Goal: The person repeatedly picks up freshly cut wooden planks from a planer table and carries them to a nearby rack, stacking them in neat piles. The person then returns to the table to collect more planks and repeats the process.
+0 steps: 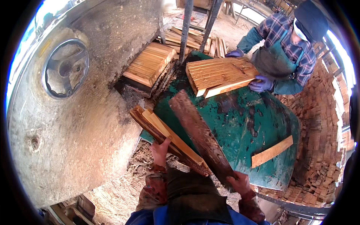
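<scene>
My left hand (160, 150) is closed around a small bundle of rough wooden boards (182, 144), with a dark, bark-edged piece along its near side. A long, dark brown slab board (200, 131) slants up and leftward over the green table, its near end gripped in my right hand (240, 182). The near ends of the bundle and the slab come close together in front of my apron; I cannot tell whether they touch. Beneath the slab lies the worn green metal table (240, 127).
Across the table, a person in a plaid shirt and purple gloves (261, 84) holds a stack of boards (221, 71). One loose board (272, 151) lies at the right. Beside the large machine housing with a handwheel (66, 68) sits another board row (150, 63). Cut wood (318, 138) is piled at right.
</scene>
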### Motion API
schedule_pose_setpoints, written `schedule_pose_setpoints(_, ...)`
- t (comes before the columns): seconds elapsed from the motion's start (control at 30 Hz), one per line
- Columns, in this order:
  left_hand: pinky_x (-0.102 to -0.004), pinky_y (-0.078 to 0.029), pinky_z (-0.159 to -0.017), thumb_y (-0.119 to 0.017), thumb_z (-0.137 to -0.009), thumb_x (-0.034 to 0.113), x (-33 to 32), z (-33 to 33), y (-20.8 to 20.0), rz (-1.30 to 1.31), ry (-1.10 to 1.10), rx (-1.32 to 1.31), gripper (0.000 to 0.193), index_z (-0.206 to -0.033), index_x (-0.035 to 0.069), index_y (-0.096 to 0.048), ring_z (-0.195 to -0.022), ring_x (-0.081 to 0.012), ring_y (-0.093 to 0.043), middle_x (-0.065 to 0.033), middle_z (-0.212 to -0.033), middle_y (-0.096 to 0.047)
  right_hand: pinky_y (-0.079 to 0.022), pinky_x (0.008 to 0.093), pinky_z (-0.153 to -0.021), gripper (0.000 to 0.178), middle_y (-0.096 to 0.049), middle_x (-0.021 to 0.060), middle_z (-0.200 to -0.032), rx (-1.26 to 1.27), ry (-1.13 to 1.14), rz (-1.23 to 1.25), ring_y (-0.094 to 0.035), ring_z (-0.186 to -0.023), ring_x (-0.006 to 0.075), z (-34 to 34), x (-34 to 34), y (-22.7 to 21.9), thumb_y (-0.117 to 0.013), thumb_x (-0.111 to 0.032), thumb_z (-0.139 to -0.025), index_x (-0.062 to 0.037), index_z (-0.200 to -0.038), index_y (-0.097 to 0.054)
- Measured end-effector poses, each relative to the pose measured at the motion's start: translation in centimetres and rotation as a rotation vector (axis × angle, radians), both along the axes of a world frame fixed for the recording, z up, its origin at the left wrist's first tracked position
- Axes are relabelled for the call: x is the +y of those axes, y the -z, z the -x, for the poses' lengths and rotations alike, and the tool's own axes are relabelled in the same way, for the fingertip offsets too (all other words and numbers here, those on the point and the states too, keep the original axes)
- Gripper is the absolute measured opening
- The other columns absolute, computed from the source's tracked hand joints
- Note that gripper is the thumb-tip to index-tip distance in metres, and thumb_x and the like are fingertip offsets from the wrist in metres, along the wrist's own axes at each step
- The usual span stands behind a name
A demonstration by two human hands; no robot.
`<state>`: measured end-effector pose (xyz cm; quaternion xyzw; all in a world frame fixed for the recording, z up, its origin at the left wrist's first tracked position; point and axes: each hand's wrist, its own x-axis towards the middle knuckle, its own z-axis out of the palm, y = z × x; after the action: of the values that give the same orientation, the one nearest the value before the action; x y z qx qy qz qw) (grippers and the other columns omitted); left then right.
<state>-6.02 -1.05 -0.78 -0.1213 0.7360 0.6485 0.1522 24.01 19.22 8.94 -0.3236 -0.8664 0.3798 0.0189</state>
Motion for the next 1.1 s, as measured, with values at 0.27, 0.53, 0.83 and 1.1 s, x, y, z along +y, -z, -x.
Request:
schedule_pose_setpoints(0.27, -0.0309, -0.051, -0.075, -0.08, -0.075, 0.024, -0.1, -1.5, 0.3, -0.056, -0.002, -0.078, 0.043, -0.1, -0.008, -0.068, -0.081, -0.015, -0.065, -0.0111, -0.091, -0.072, -0.048, 0.0444, -0.059, 0.04, -0.061, 0.0172, -0.077, 0.073, -0.306, -0.289, -0.062, -0.069, 0.0365, 11.5, 4.8, 2.3, -0.079, -0.034, -0.073, -0.0019, -0.092, -0.063)
schedule_pose_setpoints(0.53, -0.0311, -0.052, -0.072, -0.079, -0.077, 0.021, 0.3, -1.8, 1.3, -0.116, -0.076, -0.042, 0.037, -0.099, -0.007, -0.068, -0.079, -0.0143, -0.064, -0.0101, -0.091, -0.072, -0.045, 0.044, -0.09, 0.059, -0.052, 0.0181, -0.115, 0.169, -0.424, -0.308, -0.052, -0.107, 0.0378, 13.8, 2.6, 6.0, -0.083, -0.031, -0.068, -0.0005, -0.111, -0.057)
schedule_pose_setpoints(0.83, -0.0314, -0.053, -0.074, -0.082, -0.076, 0.026, 0.0, -2.0, 2.2, -0.098, -0.105, 0.002, 0.041, -0.099, -0.006, -0.069, -0.082, -0.0155, -0.066, -0.011, -0.091, -0.072, -0.047, 0.0432, -0.088, 0.054, -0.056, 0.0181, -0.11, 0.13, -0.612, -0.17, -0.056, -0.103, 0.0375, 15.8, 4.2, 3.6, -0.079, -0.028, -0.074, -0.0001, -0.116, -0.059)
schedule_pose_setpoints(1.1, -0.0337, -0.054, -0.078, -0.084, -0.074, 0.03, -0.1, -1.9, 0.8, -0.028, -0.05, -0.028, 0.052, -0.106, -0.006, -0.066, -0.088, -0.0203, -0.069, -0.0157, -0.096, -0.072, -0.05, 0.0404, -0.082, 0.043, -0.059, 0.0175, -0.109, 0.188, -0.63, -0.11, -0.06, -0.099, 0.0359, 27.0, 1.4, 2.8, -0.07, -0.02, -0.083, 0.0011, -0.118, -0.057)
